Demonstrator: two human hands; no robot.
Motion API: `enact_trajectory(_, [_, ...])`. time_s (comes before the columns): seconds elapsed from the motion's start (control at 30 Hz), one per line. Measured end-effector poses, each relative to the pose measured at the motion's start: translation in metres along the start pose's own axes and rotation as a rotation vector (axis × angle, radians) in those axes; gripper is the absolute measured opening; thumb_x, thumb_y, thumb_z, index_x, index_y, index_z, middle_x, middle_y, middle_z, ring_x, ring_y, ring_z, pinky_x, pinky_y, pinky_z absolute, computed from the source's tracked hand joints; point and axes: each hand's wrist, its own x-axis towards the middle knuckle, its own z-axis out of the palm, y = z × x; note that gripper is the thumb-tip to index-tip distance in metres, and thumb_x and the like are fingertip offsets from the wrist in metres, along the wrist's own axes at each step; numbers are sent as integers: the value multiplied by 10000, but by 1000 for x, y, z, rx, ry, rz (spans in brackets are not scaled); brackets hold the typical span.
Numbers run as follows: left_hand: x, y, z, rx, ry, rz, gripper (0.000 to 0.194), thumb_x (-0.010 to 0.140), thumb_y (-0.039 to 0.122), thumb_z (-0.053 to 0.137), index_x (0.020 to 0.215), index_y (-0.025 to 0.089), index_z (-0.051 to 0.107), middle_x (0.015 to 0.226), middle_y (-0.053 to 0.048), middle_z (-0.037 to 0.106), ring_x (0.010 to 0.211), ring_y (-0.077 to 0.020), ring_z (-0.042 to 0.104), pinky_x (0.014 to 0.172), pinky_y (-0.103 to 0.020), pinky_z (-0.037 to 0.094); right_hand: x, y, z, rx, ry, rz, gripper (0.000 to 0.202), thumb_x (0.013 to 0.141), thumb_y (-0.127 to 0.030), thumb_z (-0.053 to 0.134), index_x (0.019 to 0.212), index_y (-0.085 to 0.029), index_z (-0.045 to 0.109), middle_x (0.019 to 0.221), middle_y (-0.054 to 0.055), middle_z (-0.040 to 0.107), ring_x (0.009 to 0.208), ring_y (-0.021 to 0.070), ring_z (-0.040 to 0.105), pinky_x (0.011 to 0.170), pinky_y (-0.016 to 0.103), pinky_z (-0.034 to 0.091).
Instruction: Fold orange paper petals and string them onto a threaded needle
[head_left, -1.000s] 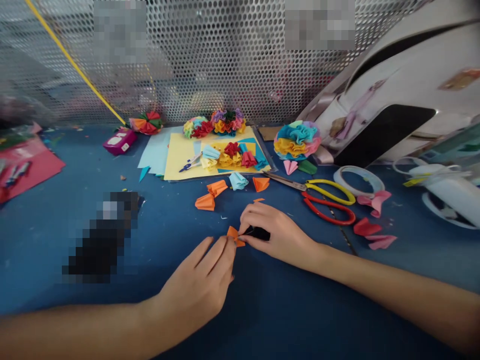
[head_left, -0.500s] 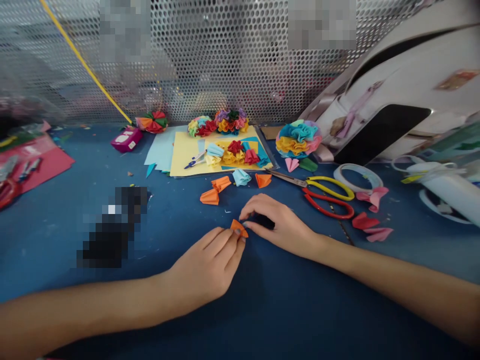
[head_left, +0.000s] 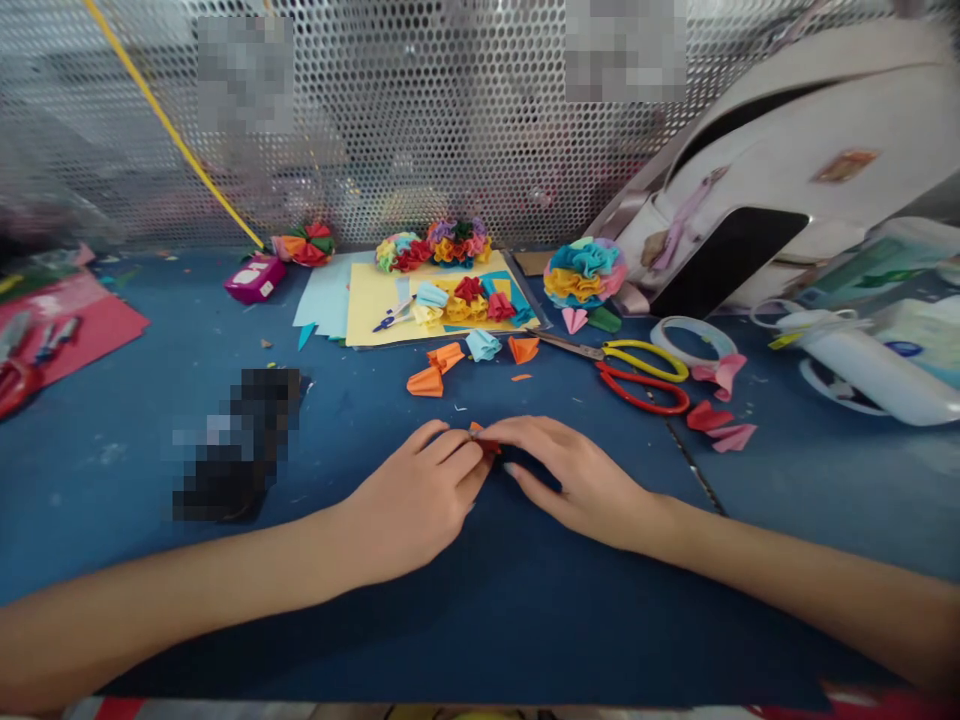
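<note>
Between both hands, low over the blue table (head_left: 360,650), is a small folded orange paper (head_left: 491,445), mostly covered by fingers. My left hand (head_left: 424,490) is closed on it from the left. My right hand (head_left: 574,480) reaches it from the right; its fingertips touch the paper's top edge, while the thumb is apart below. Just beyond the hands lie folded orange pieces (head_left: 426,381), a light blue piece (head_left: 483,346) and another orange piece (head_left: 523,349). A small orange scrap (head_left: 521,377) lies near them.
Scissors (head_left: 645,388), a tape roll (head_left: 694,342) and pink pieces (head_left: 731,438) lie on the right, before a white bag (head_left: 795,130) with a phone (head_left: 731,260). A blurred dark object (head_left: 240,450) is at left. Yellow sheets (head_left: 367,325) and paper flowers (head_left: 585,272) are farther back.
The right hand's fingers have come over onto the orange paper, which is now more hidden. A small orange scrap shows on the table beyond the hands. The camera view has shifted slightly.
</note>
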Motion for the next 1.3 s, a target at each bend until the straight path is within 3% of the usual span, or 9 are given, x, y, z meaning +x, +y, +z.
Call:
enact_trajectory(0.2, [-2, 9, 2, 169, 5, 53, 363, 966, 94, 449, 1236, -3, 672, 1199, -176, 709, 1094, -293, 648, 990, -439, 500, -11, -6, 0, -116, -90, -49, 515, 976, -141, 482, 1489, -150, 433, 1447, 170, 584, 1298, 268, 604, 1066, 464, 547])
enact_trajectory(0.37, [-9, 26, 3, 293, 103, 40, 325, 939, 108, 506, 1163, -5, 713, 1217, -207, 727, 1076, -337, 688, 952, -480, 505, -11, -8, -2, -151, -113, -81, 525, 970, -135, 485, 1492, -135, 428, 1475, 175, 563, 1326, 271, 588, 1082, 460, 540])
enact_trajectory(0.5, [-14, 36, -1, 192, 234, 137, 207, 927, 202, 623, 986, 61, 762, 1036, -167, 783, 913, -300, 726, 896, -469, 542, -12, -10, -1, -193, -117, -130, 538, 951, -111, 484, 1486, -113, 437, 1488, 183, 549, 1371, 278, 546, 1102, 468, 523])
enact_trajectory(0.57, [-14, 36, -3, 81, 242, 261, 213, 945, 236, 610, 1009, 107, 767, 1047, -126, 783, 897, -258, 720, 885, -435, 564, -12, -11, 0, -204, -116, -146, 511, 949, -99, 462, 1460, -84, 463, 1481, 192, 553, 1380, 280, 536, 1107, 466, 520])
enact_trajectory(0.67, [-13, 31, -2, -14, 241, 315, 240, 950, 179, 559, 1053, 107, 763, 1079, -123, 777, 927, -237, 716, 891, -404, 586, -10, -10, 1, -208, -108, -159, 485, 945, -79, 434, 1426, -61, 496, 1459, 202, 571, 1378, 276, 538, 1110, 460, 518])
enact_trajectory(0.97, [-15, 27, 1, 64, 252, 169, 289, 959, 148, 475, 1053, 107, 746, 1100, -136, 775, 1024, -279, 723, 840, -389, 596, -10, -7, 2, -281, -127, -221, 456, 932, -36, 419, 1364, 11, 556, 1436, 228, 578, 1356, 294, 556, 1122, 445, 512])
enact_trajectory(1.13, [-8, 16, 5, 111, 284, 33, 188, 933, 115, 547, 986, 127, 727, 1003, -82, 759, 965, -251, 710, 849, -395, 585, -11, -4, 4, -317, -85, -265, 414, 952, -39, 407, 1317, 3, 597, 1372, 211, 638, 1288, 272, 621, 1121, 430, 512])
enact_trajectory(1.3, [-1, 7, 12, 75, 191, -93, 192, 921, 85, 501, 973, 100, 685, 1241, -185, 693, 1123, -290, 674, 918, -428, 586, -11, -3, 3, -294, -61, -265, 442, 943, -39, 401, 1340, -31, 594, 1391, 211, 619, 1308, 253, 606, 1118, 410, 515])
